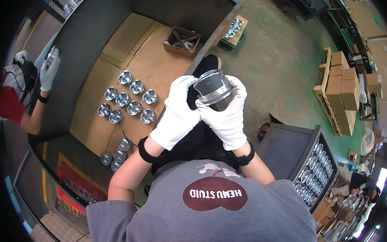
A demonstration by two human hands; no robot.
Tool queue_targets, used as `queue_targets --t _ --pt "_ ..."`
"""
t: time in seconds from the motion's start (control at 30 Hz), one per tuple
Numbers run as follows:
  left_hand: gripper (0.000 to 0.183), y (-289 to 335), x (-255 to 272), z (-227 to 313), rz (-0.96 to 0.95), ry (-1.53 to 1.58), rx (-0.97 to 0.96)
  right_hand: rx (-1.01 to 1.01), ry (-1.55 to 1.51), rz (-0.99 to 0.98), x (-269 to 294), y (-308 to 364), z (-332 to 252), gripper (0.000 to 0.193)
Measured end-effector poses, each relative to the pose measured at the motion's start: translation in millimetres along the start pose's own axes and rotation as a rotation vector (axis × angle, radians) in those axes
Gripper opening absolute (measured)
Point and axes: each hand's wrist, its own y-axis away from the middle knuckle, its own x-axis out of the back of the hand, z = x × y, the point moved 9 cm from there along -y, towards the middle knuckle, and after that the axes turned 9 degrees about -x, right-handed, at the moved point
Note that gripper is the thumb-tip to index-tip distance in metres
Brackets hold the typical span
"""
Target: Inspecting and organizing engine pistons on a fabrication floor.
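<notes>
Between my two white-gloved hands is an engine piston [216, 88], with a dark coated skirt and shiny ring grooves, held up in front of my body. My left hand [180, 105] grips its left side, fingers closed against the edge. From the right and below, my right hand [228, 114] wraps round it, with the thumb on the near side. On the cardboard-covered bench [94, 94] to the left stand several shiny pistons [122, 99] in loose rows. A few more pistons [116, 157] sit at the bench's near edge.
An open cardboard box [182, 42] with dark strips lies at the bench's back right. Pistons [234, 28] rest on a small stand beyond. At right, a rack [314, 169] holds many pistons; boxes [342, 89] fill a pallet. Across the bench a co-worker's gloved hand [49, 70] holds something metallic.
</notes>
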Motion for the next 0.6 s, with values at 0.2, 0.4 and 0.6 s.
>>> queue_targets --t 0.2,0.4,0.6 --pt "0.042 14 3 -22 0.034 -0.057 0.124 0.031 0.108 0.065 1 -4 -2 0.081" --pt "0.039 13 6 -19 0.249 0.097 0.292 -0.608 -1.177 -0.403 -34 5 34 0.056" --pt "0.072 -7 -6 44 0.033 -0.024 -0.092 -0.871 -1.404 -0.36 -36 1 42 0.038"
